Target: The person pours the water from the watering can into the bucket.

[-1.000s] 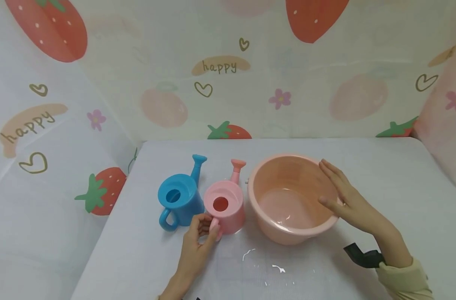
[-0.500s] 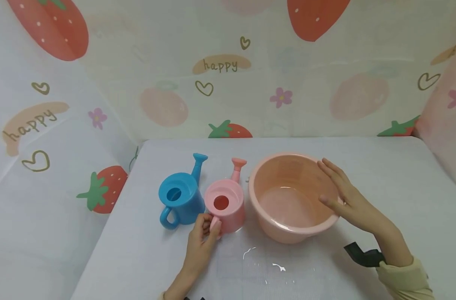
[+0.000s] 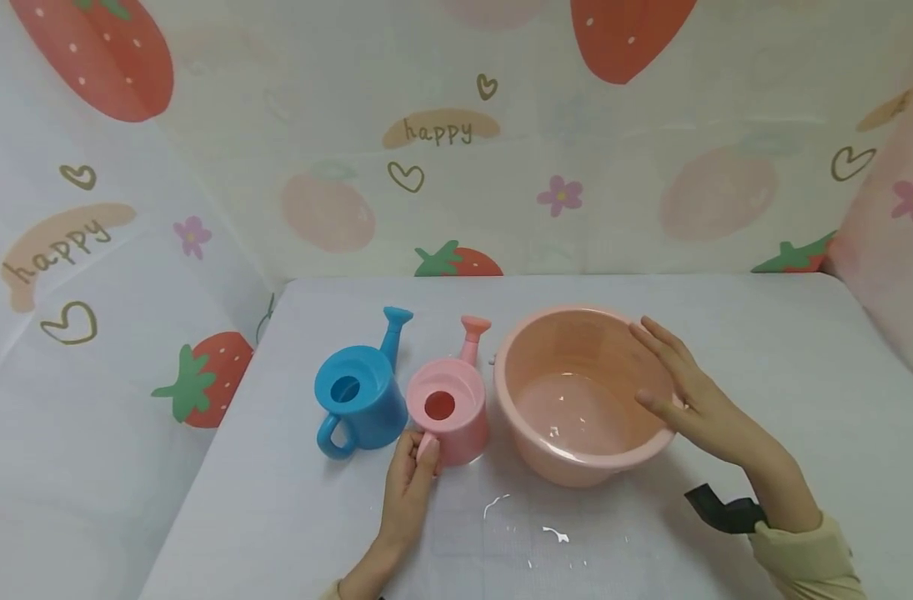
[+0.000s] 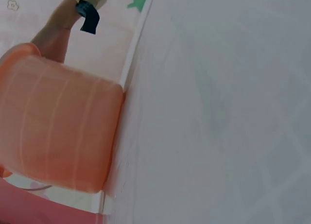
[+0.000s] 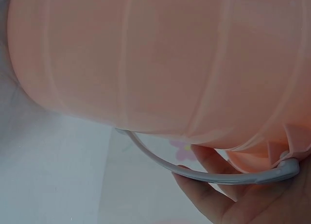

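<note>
My left hand (image 3: 409, 492) holds the handle of a pink watering can (image 3: 467, 429), with the thumb on the near side. The can stands upright, its spout pointing away. In the left wrist view only a pink strip of this watering can (image 4: 43, 204) shows, at the bottom left. My right hand (image 3: 699, 404) rests at the right rim of a peach bucket (image 3: 527, 442), fingers extended over the edge. In the right wrist view its fingers (image 5: 201, 197) lie behind the bucket's grey bail handle (image 5: 218, 178). The bucket's inside shows only glints on its floor.
A blue watering can (image 3: 381, 412) stands upright just left of the pink one, its handle toward me. Shiny wet-looking marks (image 3: 555, 534) lie on the white tabletop (image 3: 576, 567). Strawberry-printed cloth (image 3: 606, 192) encloses the table at the back and sides.
My left hand has shifted slightly right and its fingers have drawn in around the pink watering can's handle. Both cans and the bucket stay in place; the right hand is nearly still.
</note>
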The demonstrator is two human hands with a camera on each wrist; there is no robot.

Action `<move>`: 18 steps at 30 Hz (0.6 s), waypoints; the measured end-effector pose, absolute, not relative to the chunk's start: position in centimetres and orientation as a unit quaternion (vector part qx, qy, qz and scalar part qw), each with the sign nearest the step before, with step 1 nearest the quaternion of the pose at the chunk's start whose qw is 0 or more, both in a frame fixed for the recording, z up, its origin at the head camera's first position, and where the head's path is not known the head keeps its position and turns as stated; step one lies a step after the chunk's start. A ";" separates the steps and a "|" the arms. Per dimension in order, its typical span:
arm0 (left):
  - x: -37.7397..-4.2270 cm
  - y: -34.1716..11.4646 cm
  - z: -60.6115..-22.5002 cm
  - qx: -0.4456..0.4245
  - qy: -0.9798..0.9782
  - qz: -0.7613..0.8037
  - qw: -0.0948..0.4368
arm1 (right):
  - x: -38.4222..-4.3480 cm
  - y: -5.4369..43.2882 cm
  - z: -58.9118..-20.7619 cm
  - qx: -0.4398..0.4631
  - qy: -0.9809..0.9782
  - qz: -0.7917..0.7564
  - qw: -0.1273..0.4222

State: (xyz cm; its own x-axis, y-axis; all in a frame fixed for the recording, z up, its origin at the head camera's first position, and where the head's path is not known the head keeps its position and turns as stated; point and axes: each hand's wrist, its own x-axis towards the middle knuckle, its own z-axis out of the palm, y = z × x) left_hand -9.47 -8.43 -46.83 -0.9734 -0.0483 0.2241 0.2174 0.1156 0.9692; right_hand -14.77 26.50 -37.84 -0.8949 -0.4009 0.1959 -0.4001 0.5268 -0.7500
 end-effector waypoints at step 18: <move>-10.1 -9.1 -46.8 0.030 -0.720 -0.684 0.115 | -14.9 26.5 -38.0 -0.229 0.870 -0.437 -0.001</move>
